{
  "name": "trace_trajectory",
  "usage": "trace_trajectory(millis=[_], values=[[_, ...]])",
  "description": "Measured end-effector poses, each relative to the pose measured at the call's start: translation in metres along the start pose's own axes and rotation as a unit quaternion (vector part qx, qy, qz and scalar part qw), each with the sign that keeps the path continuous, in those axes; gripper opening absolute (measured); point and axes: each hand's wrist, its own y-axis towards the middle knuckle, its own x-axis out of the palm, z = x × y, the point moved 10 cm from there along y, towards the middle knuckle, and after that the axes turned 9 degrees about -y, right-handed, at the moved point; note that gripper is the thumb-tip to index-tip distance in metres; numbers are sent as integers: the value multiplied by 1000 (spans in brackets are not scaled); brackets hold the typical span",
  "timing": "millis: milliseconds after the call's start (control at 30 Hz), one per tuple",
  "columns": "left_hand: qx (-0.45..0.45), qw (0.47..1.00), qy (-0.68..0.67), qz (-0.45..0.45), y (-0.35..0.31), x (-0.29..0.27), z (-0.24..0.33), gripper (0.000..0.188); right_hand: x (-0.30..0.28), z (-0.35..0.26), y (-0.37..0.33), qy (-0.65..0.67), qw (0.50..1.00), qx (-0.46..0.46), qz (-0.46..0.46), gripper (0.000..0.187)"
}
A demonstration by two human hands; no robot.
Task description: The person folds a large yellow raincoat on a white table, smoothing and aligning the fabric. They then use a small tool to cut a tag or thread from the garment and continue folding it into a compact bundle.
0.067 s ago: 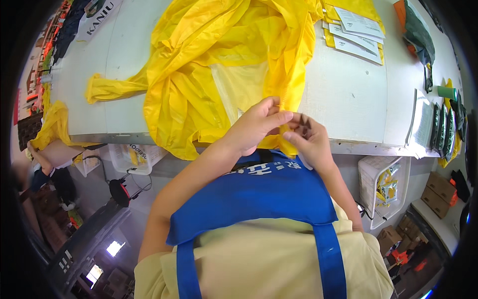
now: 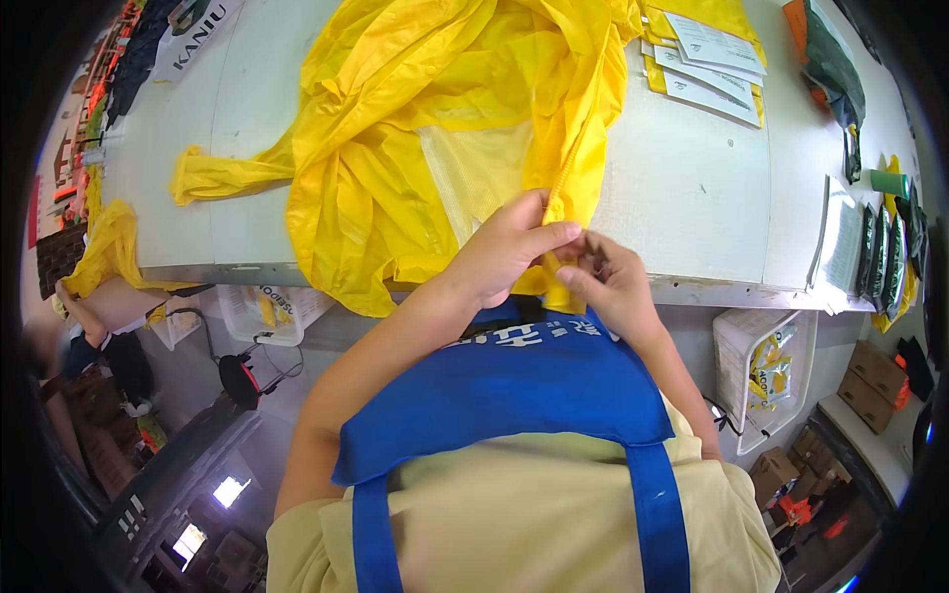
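My left hand (image 2: 506, 252) and right hand (image 2: 617, 282) are pinching the zipper edge (image 2: 566, 170) of a yellow garment (image 2: 386, 188) sprawling across the bench (image 2: 692, 198). I'm judging it light, limp, probably slippery; the firmer zipper edge is offering the surest hold.

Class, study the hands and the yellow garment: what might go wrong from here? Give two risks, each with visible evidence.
Loose fabric could snag in the zipper: the yellow garment lies bunched, with folds close beside the teeth.

The garment could slip off the white table: its lower folds already hang over the front edge, and the left hand and right hand are both at the zipper's lower end.
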Motion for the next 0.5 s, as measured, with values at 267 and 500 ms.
trace_trajectory(millis=[267, 500], values=[[35, 999, -16, -34, 3, 2, -5, 34, -55, 4, 3, -18, 971, -7, 239, 26], [330, 710, 589, 201, -48, -50, 82, 61, -163, 77, 29, -71, 960, 29, 271, 15]])
